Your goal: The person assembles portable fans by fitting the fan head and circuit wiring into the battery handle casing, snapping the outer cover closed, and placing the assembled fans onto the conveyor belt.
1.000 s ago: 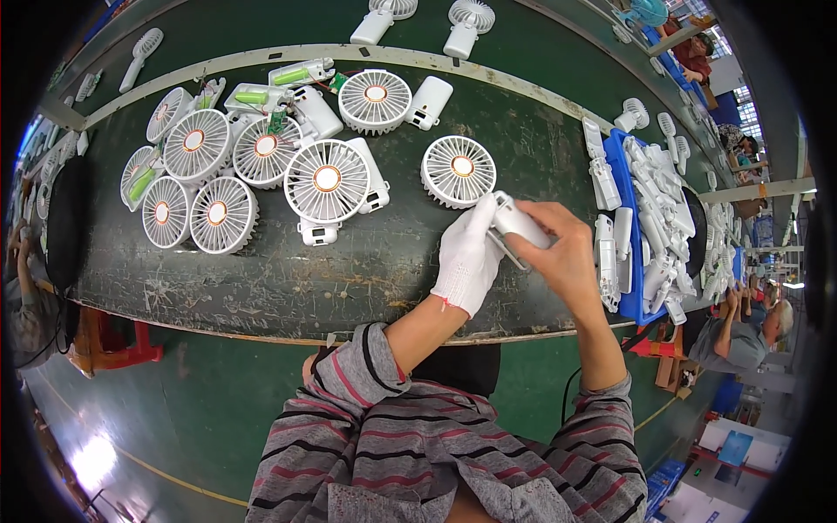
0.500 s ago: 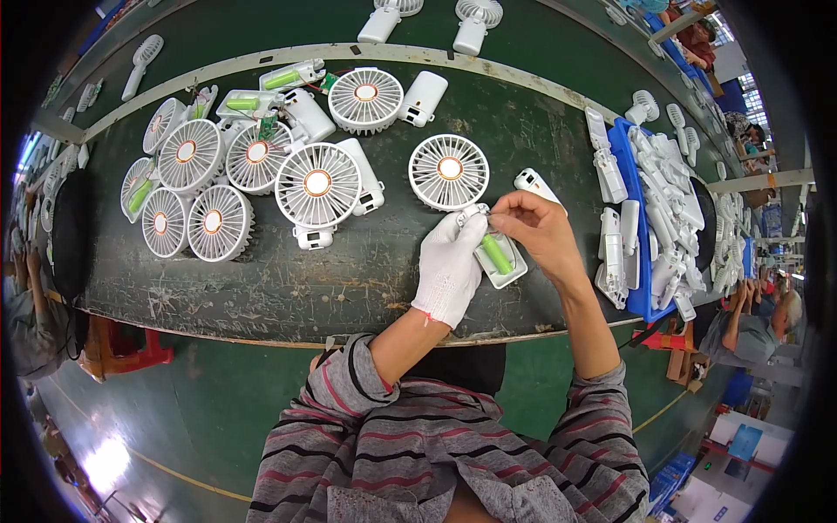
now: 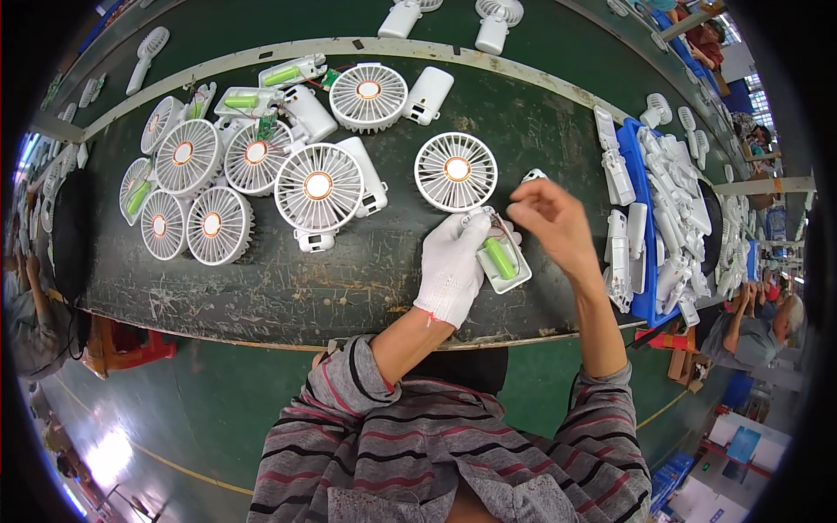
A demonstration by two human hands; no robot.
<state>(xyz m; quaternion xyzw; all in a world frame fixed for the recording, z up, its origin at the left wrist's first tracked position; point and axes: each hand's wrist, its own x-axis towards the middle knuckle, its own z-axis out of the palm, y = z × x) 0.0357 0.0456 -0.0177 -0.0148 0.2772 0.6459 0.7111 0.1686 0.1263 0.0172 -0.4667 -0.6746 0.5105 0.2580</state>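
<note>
My left hand [image 3: 449,272], in a white knit glove, grips a handheld fan at the neck below its round white head [image 3: 455,171]. Its handle shell [image 3: 514,283] lies uncovered, with a green cylindrical battery [image 3: 500,258] and thin wires inside. My bare right hand [image 3: 558,225] is raised to the right of the shell, apart from it. The thumb and bent fingers stand slightly apart, and nothing shows between them. Just beyond those fingers is a white handle cover [image 3: 534,175], mostly hidden by the hand.
Several white fans [image 3: 318,186] and opened handles with green batteries crowd the left of the dark worktable [image 3: 349,301]. A blue bin [image 3: 646,301] heaped with white handle parts [image 3: 670,209] stands at the right, loose handle parts [image 3: 617,261] beside it. A pale rail [image 3: 488,63] borders the far side.
My right hand has let go near the fan's neck and moved right, away from the shell. The fan has shifted slightly; my left hand still holds it.
</note>
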